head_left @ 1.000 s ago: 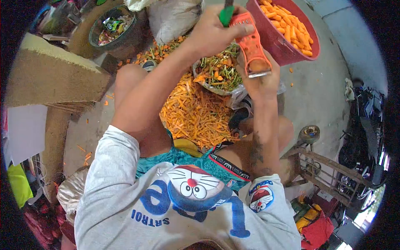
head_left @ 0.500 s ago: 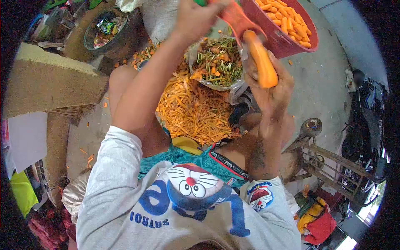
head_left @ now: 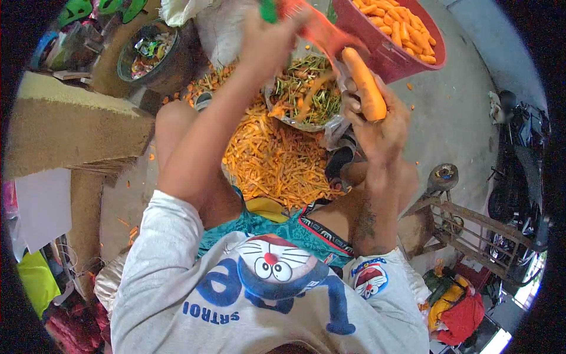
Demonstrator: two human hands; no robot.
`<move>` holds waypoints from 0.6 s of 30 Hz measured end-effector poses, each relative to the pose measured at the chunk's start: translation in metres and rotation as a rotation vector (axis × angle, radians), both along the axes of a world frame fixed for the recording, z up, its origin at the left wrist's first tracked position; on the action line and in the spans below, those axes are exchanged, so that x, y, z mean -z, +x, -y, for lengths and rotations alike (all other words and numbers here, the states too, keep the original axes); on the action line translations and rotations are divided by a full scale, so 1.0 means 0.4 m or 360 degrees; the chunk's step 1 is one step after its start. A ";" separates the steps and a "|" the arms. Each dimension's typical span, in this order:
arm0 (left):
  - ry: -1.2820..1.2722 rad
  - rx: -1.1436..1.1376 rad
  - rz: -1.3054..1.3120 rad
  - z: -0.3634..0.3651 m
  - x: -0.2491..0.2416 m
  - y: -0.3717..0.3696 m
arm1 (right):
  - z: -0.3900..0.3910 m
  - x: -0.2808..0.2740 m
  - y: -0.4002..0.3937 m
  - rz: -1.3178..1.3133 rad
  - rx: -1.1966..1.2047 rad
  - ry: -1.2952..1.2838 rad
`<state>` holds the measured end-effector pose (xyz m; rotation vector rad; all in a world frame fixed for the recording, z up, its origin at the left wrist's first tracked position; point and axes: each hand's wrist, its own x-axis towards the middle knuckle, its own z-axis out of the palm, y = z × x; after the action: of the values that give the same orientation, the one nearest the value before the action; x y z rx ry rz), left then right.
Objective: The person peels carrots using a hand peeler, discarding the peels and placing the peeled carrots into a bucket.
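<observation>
My left hand point(head_left: 272, 41) is closed around a red-orange peeler point(head_left: 324, 30), with a bit of green showing at its handle end. The peeler's head reaches the upper end of an orange carrot point(head_left: 367, 88), which looks smooth and peeled. My right hand point(head_left: 390, 127) grips this carrot from below, so it points up and to the left. Under both hands, a plastic-lined container point(head_left: 306, 125) holds carrot tops and scraps. A blurred strip of peel point(head_left: 312, 97) shows above it. Nearer my legs lies a broad heap of carrot peelings point(head_left: 274, 156).
A red tub point(head_left: 380, 56) of peeled carrots point(head_left: 407, 29) stands beyond my right hand. At the left are a dark bin point(head_left: 125, 62) with rubbish and a large tan block point(head_left: 76, 127). A metal-framed stand point(head_left: 471, 227) sits on the right.
The peeler and my left hand have shifted slightly left. The carrot has tilted a little in my right hand, and a strip of peel now shows below the peeler.
</observation>
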<state>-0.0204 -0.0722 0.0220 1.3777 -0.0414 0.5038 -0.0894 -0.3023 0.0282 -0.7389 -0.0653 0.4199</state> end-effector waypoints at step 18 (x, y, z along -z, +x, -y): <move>-0.0007 0.0240 0.0375 -0.021 -0.046 -0.011 | 0.007 0.055 -0.007 0.0172 0.0204 -0.0179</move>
<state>-0.0248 -0.0637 0.0406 1.2937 -0.3333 0.5367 -0.0921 -0.3050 0.0064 -0.8715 -0.0956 0.2627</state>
